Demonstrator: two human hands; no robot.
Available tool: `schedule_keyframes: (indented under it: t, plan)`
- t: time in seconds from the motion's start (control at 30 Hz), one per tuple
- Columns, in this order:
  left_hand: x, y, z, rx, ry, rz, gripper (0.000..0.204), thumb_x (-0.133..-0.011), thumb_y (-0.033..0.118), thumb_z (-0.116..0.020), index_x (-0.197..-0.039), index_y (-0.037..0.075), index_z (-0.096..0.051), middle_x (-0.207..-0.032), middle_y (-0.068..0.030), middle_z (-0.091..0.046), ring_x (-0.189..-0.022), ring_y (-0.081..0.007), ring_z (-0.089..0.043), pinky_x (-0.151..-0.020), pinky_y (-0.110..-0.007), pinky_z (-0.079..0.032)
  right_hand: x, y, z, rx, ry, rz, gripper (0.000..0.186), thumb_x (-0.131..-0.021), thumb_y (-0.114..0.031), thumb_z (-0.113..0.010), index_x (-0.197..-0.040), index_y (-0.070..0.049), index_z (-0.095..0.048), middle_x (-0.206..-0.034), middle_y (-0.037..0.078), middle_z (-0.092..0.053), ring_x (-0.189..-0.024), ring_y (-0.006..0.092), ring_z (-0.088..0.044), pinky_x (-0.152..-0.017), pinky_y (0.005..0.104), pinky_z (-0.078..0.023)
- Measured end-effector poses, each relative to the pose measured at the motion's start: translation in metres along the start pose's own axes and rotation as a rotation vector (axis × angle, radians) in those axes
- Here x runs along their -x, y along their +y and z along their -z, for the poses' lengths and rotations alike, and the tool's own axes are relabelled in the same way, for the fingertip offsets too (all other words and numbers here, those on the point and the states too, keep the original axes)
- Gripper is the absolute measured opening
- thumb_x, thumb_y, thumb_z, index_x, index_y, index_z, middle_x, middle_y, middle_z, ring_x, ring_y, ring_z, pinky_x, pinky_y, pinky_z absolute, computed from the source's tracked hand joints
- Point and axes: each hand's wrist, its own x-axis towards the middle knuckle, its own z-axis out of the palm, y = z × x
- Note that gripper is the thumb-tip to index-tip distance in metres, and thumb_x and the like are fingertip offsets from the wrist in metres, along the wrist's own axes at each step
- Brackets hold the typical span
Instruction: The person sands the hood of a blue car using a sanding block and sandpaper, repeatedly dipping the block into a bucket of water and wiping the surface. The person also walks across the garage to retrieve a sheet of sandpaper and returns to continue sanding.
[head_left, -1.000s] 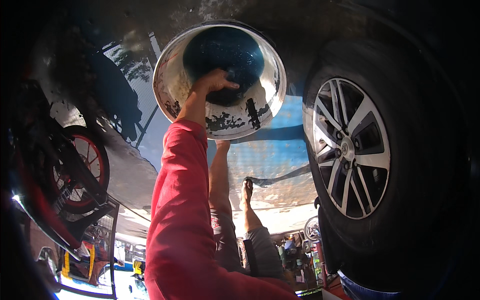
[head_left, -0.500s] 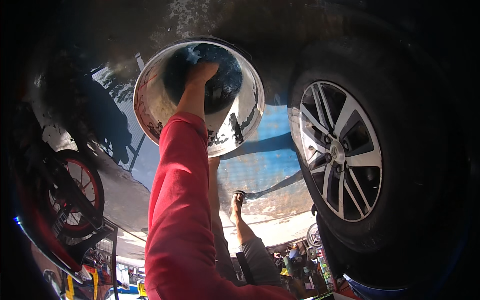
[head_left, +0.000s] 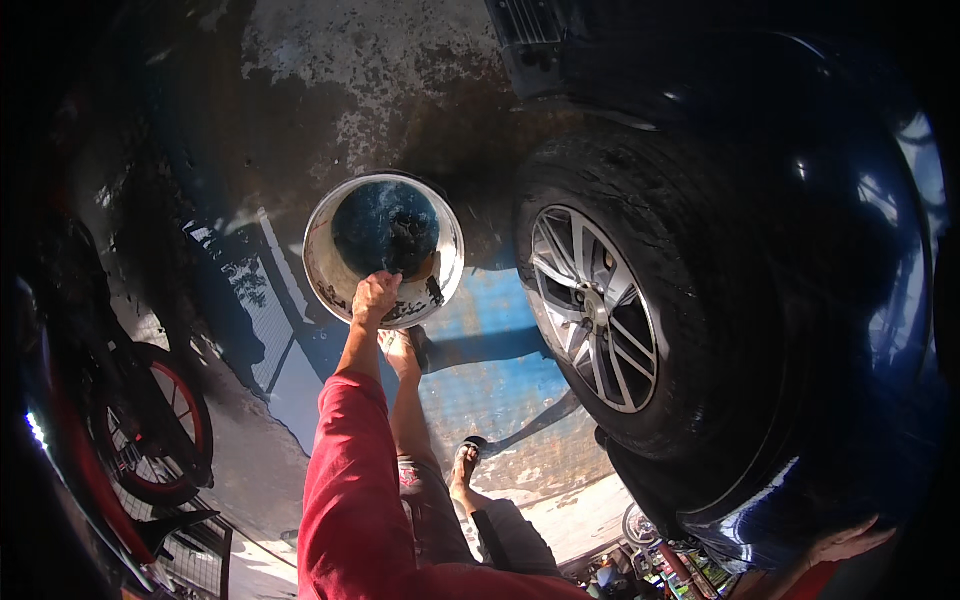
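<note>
While holding left hand curled over bucket, between silver-spoked wheel and motorcycle, cannot tell whether pinching anything; holding right hand spread near blue car.

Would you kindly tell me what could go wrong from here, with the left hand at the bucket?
The left hand is at the near side of the bucket, so an accidental pull might tip it and slop out the dark liquid. One foot is close by, so a spill could wet it or make its footing slippery.
</note>
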Motion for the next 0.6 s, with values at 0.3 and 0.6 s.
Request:
schedule_keyframes:
  t: [0.3,0.6]
  plan:
    - [0.159,0.093,0.061,0.217,0.433,-0.022,0.018,-0.084,0.011,-0.068,-0.073,-0.003,-0.069,-0.072,-0.0211,-0.075,-0.071,-0.0368,-0.078,-0.067,-0.046,-0.058,-0.016,-0.014,0.072,-0.348,-0.382,-0.409,0.098,-0.100,-0.046,-0.080,-0.175,-0.004,-0.034,-0.184,0.022,-0.026,-0.169,0.0459,-0.024,-0.134,0.0642,-0.017]
    - [0.359,0.113,0.200,0.760,0.581,-0.012,0.017,-0.103,0.021,-0.070,-0.101,0.005,-0.068,-0.062,-0.0029,-0.049,-0.048,-0.0160,-0.048,-0.044,-0.038,-0.038,0.174,0.194,0.208,-1.194,-0.190,-0.556,0.083,-0.086,-0.016,-0.096,-0.160,-0.006,-0.059,-0.168,0.018,-0.055,-0.159,0.0374,-0.049,-0.127,0.0453,-0.045]
